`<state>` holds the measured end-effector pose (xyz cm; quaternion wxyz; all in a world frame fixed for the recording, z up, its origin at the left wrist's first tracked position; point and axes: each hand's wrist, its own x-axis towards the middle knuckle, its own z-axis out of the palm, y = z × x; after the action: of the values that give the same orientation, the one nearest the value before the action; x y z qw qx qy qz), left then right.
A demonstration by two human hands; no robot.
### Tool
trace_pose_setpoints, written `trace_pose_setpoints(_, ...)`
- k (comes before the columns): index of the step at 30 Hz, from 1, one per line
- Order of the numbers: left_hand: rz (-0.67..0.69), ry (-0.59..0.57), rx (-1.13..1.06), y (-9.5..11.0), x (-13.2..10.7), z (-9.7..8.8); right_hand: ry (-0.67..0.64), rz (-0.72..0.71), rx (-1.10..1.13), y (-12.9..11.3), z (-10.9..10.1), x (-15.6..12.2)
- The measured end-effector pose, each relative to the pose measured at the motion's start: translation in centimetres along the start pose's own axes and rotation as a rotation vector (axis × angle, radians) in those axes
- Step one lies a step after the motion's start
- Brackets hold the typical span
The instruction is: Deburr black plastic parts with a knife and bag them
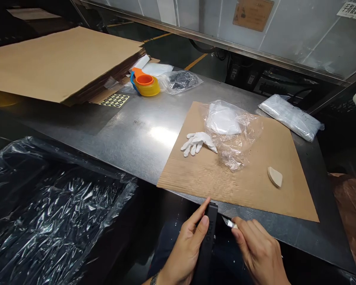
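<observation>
My left hand (188, 247) is closed around a long black plastic part (209, 233) with raised lettering on its side, held upright at the table's front edge. The index finger lies along its top end. In my right hand (259, 247) is a small craft knife (230, 223), pinched near its blade, the tip pointing towards the black part with a small gap between them. Most of the knife's handle is hidden in my fingers. Beyond both hands lies a flat cardboard sheet (195, 174) bearing a white glove (198, 141), a crumpled clear plastic bag (234, 152) and a beige wedge-shaped pad (275, 177).
A metal table (130, 138) carries a stack of cardboard (62, 59), an orange tape dispenser (145, 83), a sticker sheet (115, 100) and bagged items (184, 80). A wrapped plastic packet (290, 116) lies at the right. Black plastic sheeting (62, 221) fills the lower left.
</observation>
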<state>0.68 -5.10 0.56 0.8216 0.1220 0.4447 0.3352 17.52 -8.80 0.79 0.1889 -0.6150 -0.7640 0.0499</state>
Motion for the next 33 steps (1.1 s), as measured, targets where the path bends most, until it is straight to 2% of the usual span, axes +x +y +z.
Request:
trace_pose_setpoints(7, 0.049, 0.026, 0.105, -0.1, -0.1, 0.0, -0.044, -0.008, 0.015, -0.3, -0.1, 0.1)
trace_pose_setpoints(14, 0.052, 0.034, 0.114, 0.0, -0.5, 0.4, -0.008, 0.0, 0.026, -0.4, -0.1, 0.3)
trace_pose_setpoints(21, 0.085, 0.07, 0.14, 0.1, -0.5, 0.4, -0.038, 0.001, 0.014, -0.3, -0.1, 0.2)
trace_pose_setpoints(28, 0.042, 0.045, 0.166, -0.3, -0.2, -0.1, 0.045, 0.039, -0.048, 0.3, 0.1, 0.5)
trace_pose_setpoints(33, 0.013, 0.041, 0.153, -0.4, -0.1, 0.0, 0.02, 0.043, 0.024, 0.6, 0.2, 0.5)
